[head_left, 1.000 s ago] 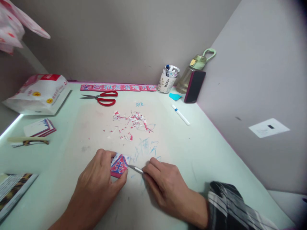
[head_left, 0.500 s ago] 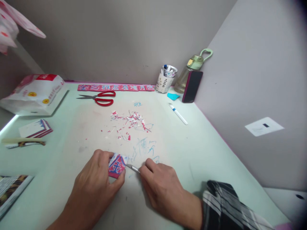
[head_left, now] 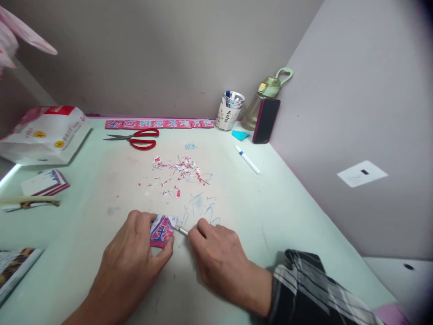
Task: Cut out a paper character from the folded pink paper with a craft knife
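The left hand (head_left: 131, 250) grips the block (head_left: 163, 230) and, beside it, the right hand (head_left: 219, 253) clasps a knife (head_left: 182, 231), apparently carving, the next cut likely needing steadiness.

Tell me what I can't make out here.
All in the head view:
Slim silver metal tool: rear end hidden by the right grip.
Pink and white block with blue lettering: left side covered by the left grip.
Clear bottle with green lid: lower right part behind the black, pink edged phone.
Brown and white packet: cut off by the left edge.
White bag with red label: finer lettering too small to read.
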`<state>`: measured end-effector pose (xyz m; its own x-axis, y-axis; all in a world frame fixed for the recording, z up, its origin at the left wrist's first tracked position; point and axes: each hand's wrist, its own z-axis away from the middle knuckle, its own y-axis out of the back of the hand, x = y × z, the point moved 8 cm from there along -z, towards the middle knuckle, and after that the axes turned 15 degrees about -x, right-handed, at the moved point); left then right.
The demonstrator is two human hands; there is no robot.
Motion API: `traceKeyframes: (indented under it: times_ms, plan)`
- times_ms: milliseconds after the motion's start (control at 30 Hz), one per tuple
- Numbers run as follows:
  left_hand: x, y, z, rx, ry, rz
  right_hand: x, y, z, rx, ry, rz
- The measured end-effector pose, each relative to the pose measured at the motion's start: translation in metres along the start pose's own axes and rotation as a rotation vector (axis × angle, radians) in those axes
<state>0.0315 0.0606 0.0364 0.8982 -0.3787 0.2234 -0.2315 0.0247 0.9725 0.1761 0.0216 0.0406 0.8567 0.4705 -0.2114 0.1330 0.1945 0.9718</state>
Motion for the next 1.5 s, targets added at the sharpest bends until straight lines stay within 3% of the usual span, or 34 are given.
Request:
traceKeyframes:
  times_ms: [400,1067,1500]
  plan:
    - [-0.0044,-0.0045,-0.0042,-0.092,0.066,0.044,0.0017,-0.0011,0.0038,0.002,-0.009,0.002]
    - [0.0035,0.0024,-0.0012,-0.002,-0.015,-0.003,-0.0012,0.0022,-0.0046,0.025,0.014,0.031]
    - [0.0019,0.0019,-0.0016,-0.040,-0.007,0.026,0.0022,0.0027,-0.0044,0.025,-0.007,0.015]
